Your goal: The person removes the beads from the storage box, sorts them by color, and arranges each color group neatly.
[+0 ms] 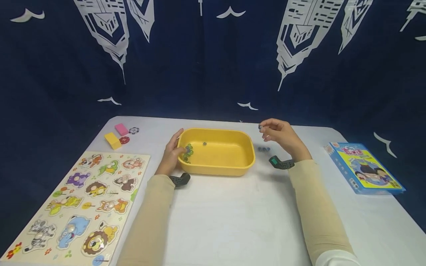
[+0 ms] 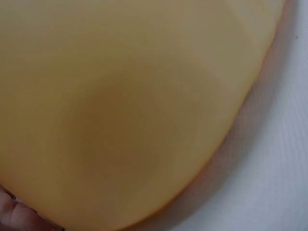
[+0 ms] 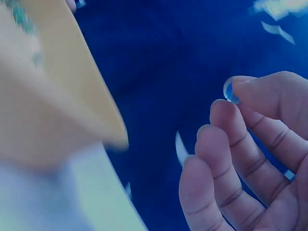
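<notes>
A yellow plastic tub [image 1: 226, 171] sits on the white table, slightly tilted. My left hand [image 1: 170, 157] grips its left end, thumb over the rim and inside. By that thumb lie several green and blue glass marbles [image 1: 188, 150], and one lone marble [image 1: 204, 143] rests farther in. Right of the tub, my right hand [image 1: 283, 136] is raised and pinches a clear glass marble [image 3: 231, 90] with a blue core between thumb and forefinger. Below that hand, a short row of marbles [image 1: 264, 149] lies on the table. The left wrist view is mostly filled by the tub's wall [image 2: 144, 120].
An animal peg puzzle board [image 1: 83, 207] lies at the left. Behind it are a yellow block [image 1: 112, 140], a pink block [image 1: 121, 129] and two round chips, one red [image 1: 124, 140]. A blue game box [image 1: 366, 168] lies at the right. A dark blue curtain [image 1: 199, 74] hangs behind the table.
</notes>
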The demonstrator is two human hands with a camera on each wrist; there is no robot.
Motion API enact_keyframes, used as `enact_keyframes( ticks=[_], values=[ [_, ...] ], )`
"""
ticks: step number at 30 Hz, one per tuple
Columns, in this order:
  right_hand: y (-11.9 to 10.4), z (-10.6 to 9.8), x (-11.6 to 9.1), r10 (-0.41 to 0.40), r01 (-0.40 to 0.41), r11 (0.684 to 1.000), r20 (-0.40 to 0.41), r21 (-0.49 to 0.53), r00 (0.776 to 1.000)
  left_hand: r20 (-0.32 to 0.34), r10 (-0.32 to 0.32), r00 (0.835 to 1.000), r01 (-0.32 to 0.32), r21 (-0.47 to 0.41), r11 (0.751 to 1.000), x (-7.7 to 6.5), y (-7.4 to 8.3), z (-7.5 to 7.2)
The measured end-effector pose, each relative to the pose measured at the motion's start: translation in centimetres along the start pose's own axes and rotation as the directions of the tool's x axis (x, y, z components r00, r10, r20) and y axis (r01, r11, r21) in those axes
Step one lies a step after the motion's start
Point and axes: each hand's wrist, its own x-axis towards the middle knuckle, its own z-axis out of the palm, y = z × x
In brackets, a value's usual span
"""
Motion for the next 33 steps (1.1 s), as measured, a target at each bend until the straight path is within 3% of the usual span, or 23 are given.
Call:
enact_keyframes(
  ticks=[7, 16, 25, 33],
  values=[
    [3.5, -2.8, -1.3, 0.120, -0.125, 0.990, -0.066, -0.071, 0.991, 0.001, -0.005, 1.000, 0.005, -0.002, 1.000, 0.1, 0.0, -0.1],
    [7.7, -4.2, -1.8, 0.239, -0.249, 0.957, -0.081, -0.148, 0.968, 0.005, -0.001, 1.000, 0.001, -0.001, 1.000, 0.0, 0.1, 0.0],
    [8.5, -3.9, -1.9, 0.280, -0.298, 0.914, -0.104, -0.275, 0.954, -0.001, 0.001, 1.000, -0.001, 0.009, 1.000, 0.0, 0.0, 0.1],
    [8.5, -4.0, -1.9, 0.287, -0.304, 0.910, -0.101, -0.282, 0.953, 0.004, 0.009, 1.000, -0.009, -0.005, 1.000, 0.0, 0.0, 0.0]
  ],
)
